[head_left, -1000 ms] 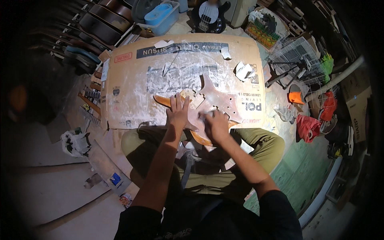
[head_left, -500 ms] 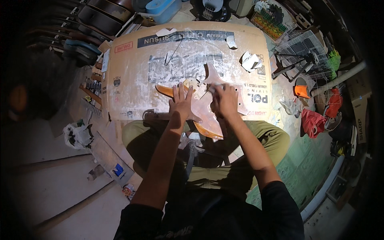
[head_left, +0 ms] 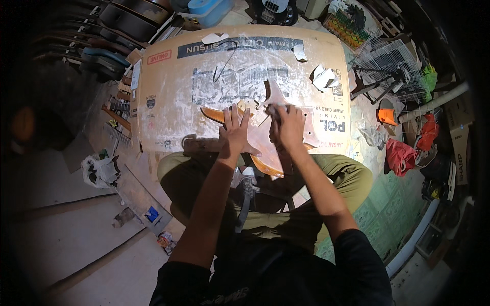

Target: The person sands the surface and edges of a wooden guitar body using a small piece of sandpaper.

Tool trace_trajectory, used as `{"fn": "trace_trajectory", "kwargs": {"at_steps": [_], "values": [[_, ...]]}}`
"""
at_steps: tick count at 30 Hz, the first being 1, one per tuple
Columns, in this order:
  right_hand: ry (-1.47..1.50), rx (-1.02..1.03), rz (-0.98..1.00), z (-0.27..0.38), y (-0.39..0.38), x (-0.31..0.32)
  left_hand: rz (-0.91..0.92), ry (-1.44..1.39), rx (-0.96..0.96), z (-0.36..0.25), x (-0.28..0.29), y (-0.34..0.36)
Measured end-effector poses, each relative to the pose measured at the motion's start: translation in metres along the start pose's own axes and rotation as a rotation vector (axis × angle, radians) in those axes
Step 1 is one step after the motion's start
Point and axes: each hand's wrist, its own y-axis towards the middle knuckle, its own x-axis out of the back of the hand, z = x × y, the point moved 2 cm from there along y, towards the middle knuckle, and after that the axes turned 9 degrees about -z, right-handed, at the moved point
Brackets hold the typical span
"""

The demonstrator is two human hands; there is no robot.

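An electric guitar body (head_left: 263, 142) lies across the near edge of a dusty cardboard sheet, its near end over my lap. Its face is dull and pinkish brown; glossy orange-brown shows along the edges. My left hand (head_left: 234, 133) lies spread on the left part of the body, fingers apart, pressing on it. My right hand (head_left: 290, 125) is closed, fingers bent round a small grey piece that looks like folded sandpaper (head_left: 276, 108), against the face near the neck pocket. The fingers partly hide that piece.
White dust coats the cardboard (head_left: 168, 102). Torn paper (head_left: 324, 78) and a bent wire (head_left: 224, 61) lie on it. Guitars (head_left: 125, 23) stand at the far left, a blue tub (head_left: 212, 15) at the back. A wire rack (head_left: 393, 61) and red cloth (head_left: 399, 157) are on the right.
My right hand has shifted slightly over the guitar body, still closed on the grey piece. My left hand stays spread in place. The whole view has moved a little.
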Motion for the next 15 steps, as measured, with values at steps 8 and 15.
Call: {"fn": "trace_trajectory", "kwargs": {"at_steps": [8,15], "values": [[-0.064,0.048,0.116,0.004,-0.012,0.002,0.004,0.001,-0.003,0.003,-0.001,0.007],[0.074,0.129,0.020,0.042,-0.055,0.003,0.097,-0.022,0.005,0.009,-0.006,0.007]]}}
